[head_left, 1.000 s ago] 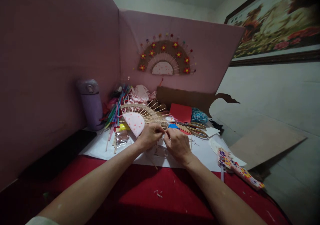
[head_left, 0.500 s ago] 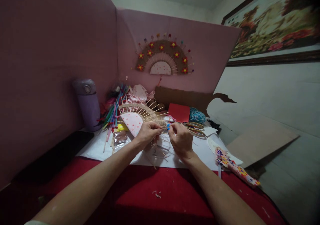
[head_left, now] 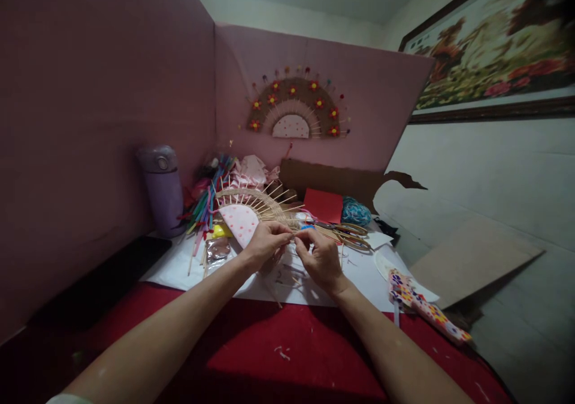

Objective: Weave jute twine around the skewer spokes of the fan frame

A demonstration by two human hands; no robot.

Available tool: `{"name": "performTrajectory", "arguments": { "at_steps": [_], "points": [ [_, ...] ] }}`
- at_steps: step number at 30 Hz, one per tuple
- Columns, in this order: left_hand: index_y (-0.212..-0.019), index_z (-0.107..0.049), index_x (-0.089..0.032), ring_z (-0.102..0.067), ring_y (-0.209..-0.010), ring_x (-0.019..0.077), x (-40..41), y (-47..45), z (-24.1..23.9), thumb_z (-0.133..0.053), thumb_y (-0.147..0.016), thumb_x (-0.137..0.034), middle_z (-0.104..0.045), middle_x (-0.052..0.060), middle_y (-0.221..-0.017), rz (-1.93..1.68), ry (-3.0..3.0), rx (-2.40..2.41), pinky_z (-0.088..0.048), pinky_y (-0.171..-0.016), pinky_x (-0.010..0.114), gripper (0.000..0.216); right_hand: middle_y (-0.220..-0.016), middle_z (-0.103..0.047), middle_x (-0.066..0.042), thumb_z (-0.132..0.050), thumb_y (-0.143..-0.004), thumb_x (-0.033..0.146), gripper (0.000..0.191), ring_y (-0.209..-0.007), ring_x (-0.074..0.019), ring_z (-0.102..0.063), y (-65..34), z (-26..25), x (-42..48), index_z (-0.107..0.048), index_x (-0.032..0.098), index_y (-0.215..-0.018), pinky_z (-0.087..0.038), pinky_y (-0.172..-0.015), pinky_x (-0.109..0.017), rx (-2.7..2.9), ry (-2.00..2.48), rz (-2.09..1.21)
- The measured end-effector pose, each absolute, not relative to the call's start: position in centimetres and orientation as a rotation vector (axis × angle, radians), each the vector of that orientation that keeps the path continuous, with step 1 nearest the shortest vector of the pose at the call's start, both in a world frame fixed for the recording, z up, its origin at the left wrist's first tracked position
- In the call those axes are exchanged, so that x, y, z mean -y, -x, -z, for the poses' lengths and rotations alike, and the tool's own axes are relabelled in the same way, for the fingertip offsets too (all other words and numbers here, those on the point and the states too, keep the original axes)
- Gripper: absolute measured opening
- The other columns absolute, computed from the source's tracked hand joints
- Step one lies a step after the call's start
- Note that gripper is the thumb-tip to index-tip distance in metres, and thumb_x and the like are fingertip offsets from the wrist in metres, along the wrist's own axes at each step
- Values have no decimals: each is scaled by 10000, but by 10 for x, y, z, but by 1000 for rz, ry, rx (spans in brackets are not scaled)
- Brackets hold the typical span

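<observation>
A half-round fan of thin wooden sticks with woven cord and a pink dotted centre [head_left: 242,212] stands tilted on white paper [head_left: 179,266]. My left hand [head_left: 266,245] is closed, pinching the fan's lower right edge. My right hand [head_left: 318,259] is closed in a pinch right beside it, gripping a thin strand or stick at the same spot. The fingertips of both hands nearly touch.
A purple flask [head_left: 162,188] stands at the left by the pink partition. Coloured strips [head_left: 206,200], red paper [head_left: 324,205], a blue yarn ball [head_left: 356,211], scissors [head_left: 350,233] and a patterned strip [head_left: 426,311] lie about. A finished fan [head_left: 294,108] hangs on the partition.
My right hand has shifted slightly left and closer to my left hand, still pinched. The left hand keeps its hold on the fan's edge.
</observation>
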State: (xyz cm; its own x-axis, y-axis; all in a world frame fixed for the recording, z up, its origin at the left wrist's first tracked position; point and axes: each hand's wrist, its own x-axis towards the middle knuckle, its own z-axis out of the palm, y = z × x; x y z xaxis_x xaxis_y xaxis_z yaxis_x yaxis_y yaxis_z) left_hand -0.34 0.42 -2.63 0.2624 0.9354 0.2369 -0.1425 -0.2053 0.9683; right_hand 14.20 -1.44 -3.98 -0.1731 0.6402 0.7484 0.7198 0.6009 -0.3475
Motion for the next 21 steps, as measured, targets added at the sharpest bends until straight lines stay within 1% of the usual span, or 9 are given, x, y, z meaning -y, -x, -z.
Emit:
{"name": "performTrajectory", "arguments": {
  "at_steps": [2,3,7,11,14,18,21],
  "points": [
    [-665,-602,-104,-403,-330,59,-4,3,26,-663,-629,-276,-496,-41,-419,-1201,-1409,-801,-289,-340,184,187,-764,-631,-21,-490,-789,205,117,-653,-140,-547,-141,41,14,-590,189,-849,-387,-628,-237,1876,1091,84],
    [-667,-601,-105,-400,-327,58,-4,3,26,-662,-633,-283,-491,-43,-415,-1199,-1410,-801,-286,-340,184,192,-771,-634,-26,-487,-791,203,123,-657,-144,-553,-140,42,14,-592,187,-854,-394,-633,-241,1862,1102,82],
    [-662,-601,-105,-388,-322,50,-4,4,27,-655,-644,-281,-479,-47,-406,-1195,-1434,-802,-271,-340,180,185,-747,-638,-43,-469,-814,220,132,-652,-157,-569,-141,42,13,-593,177,-814,-411,-626,-251,1819,1119,58],
    [-682,-615,-103,-385,-325,52,-5,4,28,-638,-657,-268,-488,-41,-412,-1191,-1473,-815,-265,-337,180,168,-783,-659,-56,-472,-829,235,150,-694,-169,-600,-142,42,10,-610,177,-818,-426,-618,-252,1835,1063,-18],
    [-687,-622,-103,-385,-323,55,-5,3,28,-635,-659,-271,-489,-38,-410,-1190,-1472,-827,-260,-334,183,171,-783,-666,-59,-474,-827,215,150,-713,-176,-614,-142,42,9,-618,175,-825,-436,-615,-252,1832,1045,-51],
    [-684,-624,-110,-380,-321,53,-5,2,28,-627,-664,-264,-480,-43,-408,-1193,-1479,-825,-257,-335,180,156,-786,-668,-58,-464,-828,203,155,-714,-177,-620,-142,41,11,-617,178,-834,-438,-603,-251,1818,1045,-37],
    [-670,-618,-117,-370,-316,53,-5,2,29,-613,-669,-261,-472,-46,-405,-1209,-1487,-835,-252,-329,180,145,-789,-669,-63,-476,-823,220,144,-703,-180,-616,-142,41,13,-611,178,-797,-430,-586,-251,1816,1082,-5]
  ]
}}
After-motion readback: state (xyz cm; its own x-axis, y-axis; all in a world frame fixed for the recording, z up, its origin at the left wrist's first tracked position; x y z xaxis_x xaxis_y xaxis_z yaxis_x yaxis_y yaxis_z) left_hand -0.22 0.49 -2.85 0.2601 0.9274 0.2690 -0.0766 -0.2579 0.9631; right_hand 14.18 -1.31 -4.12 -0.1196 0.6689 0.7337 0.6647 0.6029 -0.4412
